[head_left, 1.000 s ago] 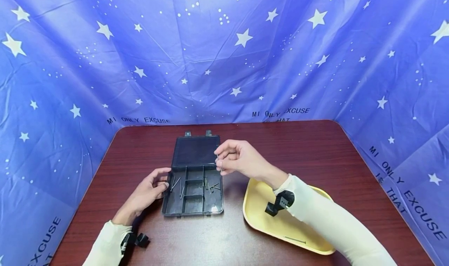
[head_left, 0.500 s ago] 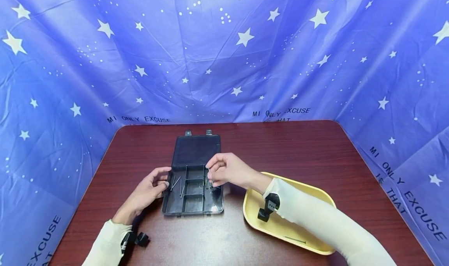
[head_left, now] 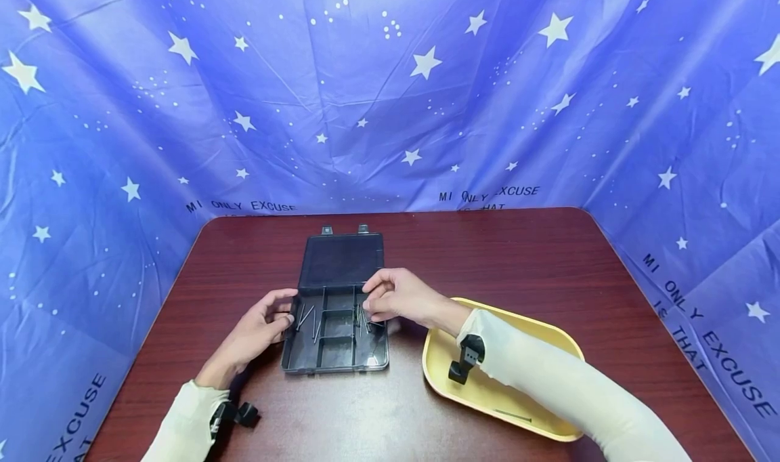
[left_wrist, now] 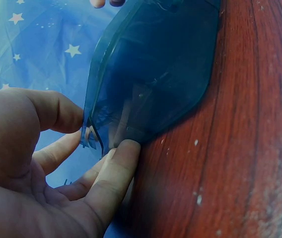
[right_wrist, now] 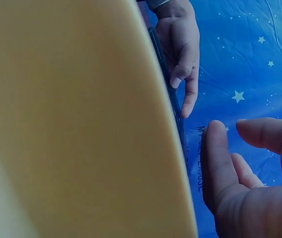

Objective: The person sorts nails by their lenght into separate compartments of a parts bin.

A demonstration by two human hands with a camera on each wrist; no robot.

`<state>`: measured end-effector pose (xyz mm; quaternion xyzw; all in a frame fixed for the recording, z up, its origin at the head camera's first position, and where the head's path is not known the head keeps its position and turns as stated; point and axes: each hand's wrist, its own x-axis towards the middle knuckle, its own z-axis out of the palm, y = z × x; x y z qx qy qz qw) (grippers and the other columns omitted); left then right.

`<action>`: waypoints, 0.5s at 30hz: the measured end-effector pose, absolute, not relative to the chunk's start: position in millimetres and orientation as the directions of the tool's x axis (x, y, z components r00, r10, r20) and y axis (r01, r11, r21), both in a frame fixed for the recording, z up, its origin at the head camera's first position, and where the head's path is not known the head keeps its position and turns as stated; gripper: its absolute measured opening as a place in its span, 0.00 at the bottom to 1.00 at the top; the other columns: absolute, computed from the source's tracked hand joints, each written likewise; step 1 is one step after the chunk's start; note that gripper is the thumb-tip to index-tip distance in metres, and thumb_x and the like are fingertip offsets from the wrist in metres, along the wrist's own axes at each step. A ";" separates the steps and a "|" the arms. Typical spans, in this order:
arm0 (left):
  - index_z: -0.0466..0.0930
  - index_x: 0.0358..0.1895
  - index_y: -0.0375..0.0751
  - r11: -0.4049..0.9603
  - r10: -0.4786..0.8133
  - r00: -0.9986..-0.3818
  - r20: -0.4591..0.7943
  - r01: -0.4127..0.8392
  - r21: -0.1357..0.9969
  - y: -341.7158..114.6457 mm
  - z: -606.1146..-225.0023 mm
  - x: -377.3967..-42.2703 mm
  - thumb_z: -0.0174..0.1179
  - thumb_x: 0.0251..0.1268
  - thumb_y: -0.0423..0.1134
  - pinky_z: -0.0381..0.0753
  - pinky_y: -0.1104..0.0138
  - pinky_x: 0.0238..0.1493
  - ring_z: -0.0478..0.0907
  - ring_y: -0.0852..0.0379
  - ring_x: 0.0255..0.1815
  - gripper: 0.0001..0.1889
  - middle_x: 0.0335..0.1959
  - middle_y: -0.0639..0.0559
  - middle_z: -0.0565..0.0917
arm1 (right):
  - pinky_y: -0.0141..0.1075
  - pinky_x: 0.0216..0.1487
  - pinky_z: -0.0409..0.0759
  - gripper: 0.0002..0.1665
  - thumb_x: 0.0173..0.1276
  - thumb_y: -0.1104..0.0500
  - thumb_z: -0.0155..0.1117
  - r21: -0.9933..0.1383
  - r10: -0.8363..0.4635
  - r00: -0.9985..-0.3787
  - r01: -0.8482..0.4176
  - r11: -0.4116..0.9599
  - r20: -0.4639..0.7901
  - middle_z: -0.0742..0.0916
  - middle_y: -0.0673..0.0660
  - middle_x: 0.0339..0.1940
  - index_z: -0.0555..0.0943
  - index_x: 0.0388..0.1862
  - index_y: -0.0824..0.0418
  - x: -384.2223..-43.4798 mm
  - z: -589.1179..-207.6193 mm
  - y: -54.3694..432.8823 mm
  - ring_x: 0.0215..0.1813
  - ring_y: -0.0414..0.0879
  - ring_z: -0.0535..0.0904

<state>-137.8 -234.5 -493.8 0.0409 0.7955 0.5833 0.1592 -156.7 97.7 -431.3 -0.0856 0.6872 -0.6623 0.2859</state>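
A dark see-through compartment box (head_left: pixel 300 358) lies with its lid (head_left: pixel 342 261) folded back. My left hand (head_left: pixel 258 326) holds its left side, and in the left wrist view the thumb and a finger grip the box's corner (left_wrist: pixel 151 84). Several thin metal nails (head_left: pixel 307 318) lie in the long left compartment, and more nails (head_left: pixel 361 321) are in the right one, partly covered by my right hand (head_left: pixel 405 298). That hand hovers over the right compartment. In the right wrist view its thumb and fingers are parted, nothing between them.
A yellow tray (head_left: pixel 440 382) stands right of the box, beneath my right forearm. One long nail (head_left: pixel 513 416) lies in its near end. Blue star-patterned cloth (head_left: pixel 390 96) hangs around the dark red wooden table (head_left: pixel 487 245).
My right hand has come down and left over the right compartment with a nail in its fingers, then let it go there. My left hand keeps its place on the box.
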 end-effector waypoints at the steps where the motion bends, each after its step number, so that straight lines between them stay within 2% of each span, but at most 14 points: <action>1: 0.66 0.78 0.43 0.318 0.250 -0.946 -0.206 -0.120 0.940 -234.3 -493.6 -137.7 0.59 0.77 0.31 0.80 0.68 0.35 0.78 0.60 0.47 0.29 0.67 0.32 0.73 | 0.48 0.50 0.90 0.26 0.68 0.72 0.70 -0.959 -0.497 -0.821 0.260 0.111 -0.280 0.86 0.57 0.37 0.73 0.62 0.79 -157.0 -431.0 99.1 0.41 0.51 0.89; 4: 0.66 0.78 0.44 0.322 0.252 -0.946 -0.206 -0.119 0.939 -233.8 -493.5 -137.7 0.59 0.77 0.31 0.81 0.67 0.36 0.78 0.59 0.48 0.30 0.67 0.32 0.73 | 0.52 0.51 0.89 0.26 0.68 0.71 0.70 -0.962 -0.502 -0.821 0.249 0.116 -0.273 0.86 0.58 0.37 0.74 0.62 0.79 -157.3 -429.7 103.4 0.41 0.54 0.89; 8: 0.65 0.78 0.44 0.320 0.252 -0.945 -0.206 -0.120 0.940 -233.5 -494.1 -137.8 0.59 0.77 0.31 0.81 0.67 0.36 0.78 0.59 0.47 0.30 0.66 0.32 0.73 | 0.52 0.50 0.90 0.25 0.69 0.69 0.70 -0.967 -0.506 -0.824 0.225 0.123 -0.256 0.87 0.60 0.38 0.74 0.61 0.78 -156.1 -424.0 110.0 0.41 0.55 0.89; 12: 0.65 0.78 0.44 0.318 0.251 -0.944 -0.212 -0.126 0.940 -233.9 -494.2 -138.0 0.58 0.77 0.30 0.81 0.68 0.36 0.78 0.59 0.47 0.30 0.67 0.32 0.73 | 0.49 0.48 0.91 0.21 0.70 0.68 0.70 -0.969 -0.509 -0.825 0.194 0.154 -0.246 0.87 0.60 0.40 0.77 0.58 0.73 -153.1 -413.6 119.1 0.41 0.54 0.89; 15: 0.65 0.79 0.44 0.318 0.253 -0.943 -0.217 -0.131 0.939 -234.3 -494.6 -137.9 0.58 0.77 0.31 0.82 0.67 0.37 0.78 0.59 0.47 0.30 0.67 0.32 0.72 | 0.51 0.49 0.90 0.18 0.70 0.66 0.71 -0.966 -0.511 -0.822 0.182 0.184 -0.252 0.87 0.59 0.40 0.79 0.56 0.68 -150.0 -406.6 129.1 0.41 0.54 0.89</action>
